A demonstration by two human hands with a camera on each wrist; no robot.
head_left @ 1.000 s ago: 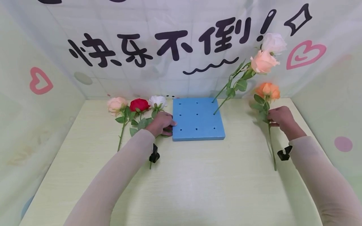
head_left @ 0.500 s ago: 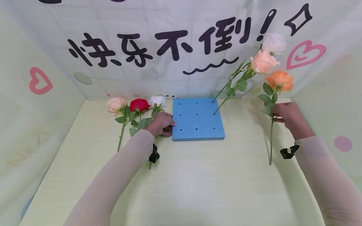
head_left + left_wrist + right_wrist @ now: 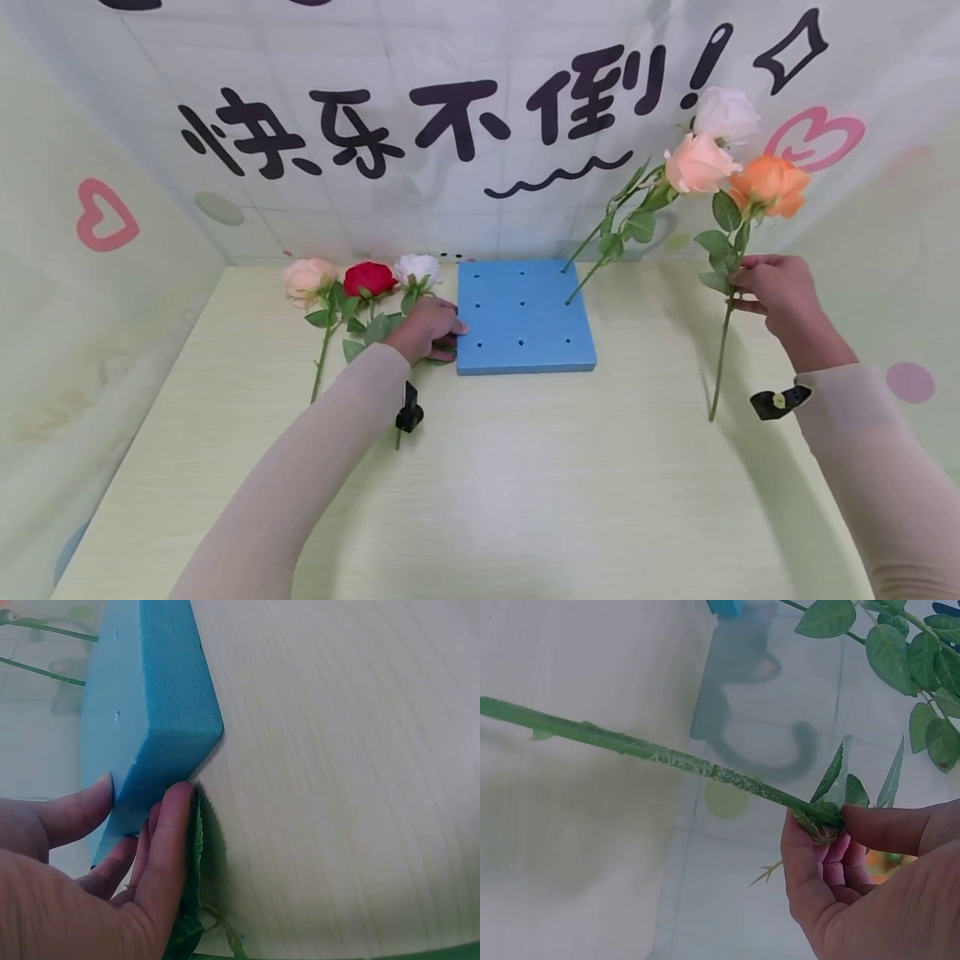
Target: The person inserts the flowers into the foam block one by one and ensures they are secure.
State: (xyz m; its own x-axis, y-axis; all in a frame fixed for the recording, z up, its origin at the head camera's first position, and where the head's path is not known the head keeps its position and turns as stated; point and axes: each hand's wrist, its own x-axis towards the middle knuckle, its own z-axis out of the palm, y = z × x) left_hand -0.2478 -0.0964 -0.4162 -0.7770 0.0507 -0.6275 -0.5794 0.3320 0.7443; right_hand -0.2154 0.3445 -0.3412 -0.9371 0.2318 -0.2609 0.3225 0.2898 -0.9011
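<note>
My right hand [image 3: 776, 300] pinches the green stem of an orange rose [image 3: 770, 187] just below its leaves. The rose is raised off the table, its stem [image 3: 630, 742] slanting down and left, with the lower end free. My left hand [image 3: 429, 329] holds the left edge of a blue foam block [image 3: 498, 325] with rows of holes; the thumb lies on the top and the fingers against the side [image 3: 161, 847]. A white rose [image 3: 726, 115] and a peach rose [image 3: 699, 164] stand in the block's right-hand holes, leaning right.
On the table left of the block lie a peach rose [image 3: 309, 279], a red rose [image 3: 370, 278] and a white rose [image 3: 418, 271], partly hidden by the left hand and arm. A printed cloth backdrop [image 3: 450, 208] rises behind the table [image 3: 517, 483] and along both sides.
My right hand has lifted the orange rose up and to the right, and its stem now tilts the other way. The left hand and the block have stayed in place.
</note>
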